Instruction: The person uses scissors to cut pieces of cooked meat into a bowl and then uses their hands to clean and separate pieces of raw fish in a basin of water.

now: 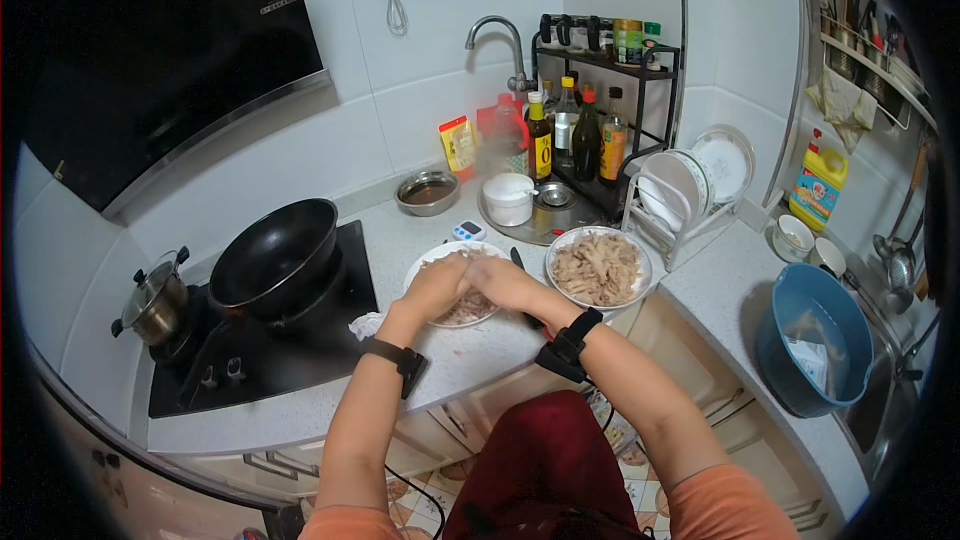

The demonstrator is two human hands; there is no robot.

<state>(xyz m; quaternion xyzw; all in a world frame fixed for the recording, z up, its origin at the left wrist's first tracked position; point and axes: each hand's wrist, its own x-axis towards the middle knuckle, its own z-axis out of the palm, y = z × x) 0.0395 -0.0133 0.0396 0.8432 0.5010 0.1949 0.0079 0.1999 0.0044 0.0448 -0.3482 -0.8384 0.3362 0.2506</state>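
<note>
My left hand (438, 285) and my right hand (496, 281) meet above a white plate (459, 324) of pale meat pieces (469, 306). Their fingers are bent together over the meat; whatever lies between the fingertips is hidden, and the right hand is slightly blurred. To the right stands a second plate (552, 262), heaped with pale shredded meat (600, 266). A dark-handled utensil (517, 258) lies between the two plates, partly behind my right forearm. Behind the nearer plate sits a small blue and white digital timer (469, 230).
A black wok (277, 259) and a steel pot (154, 296) stand on the hob at left. Behind are a steel bowl (427, 193), a lidded white container (509, 199) and several bottles (586, 136). At right are a dish rack (679, 240) and a blue basin (772, 345).
</note>
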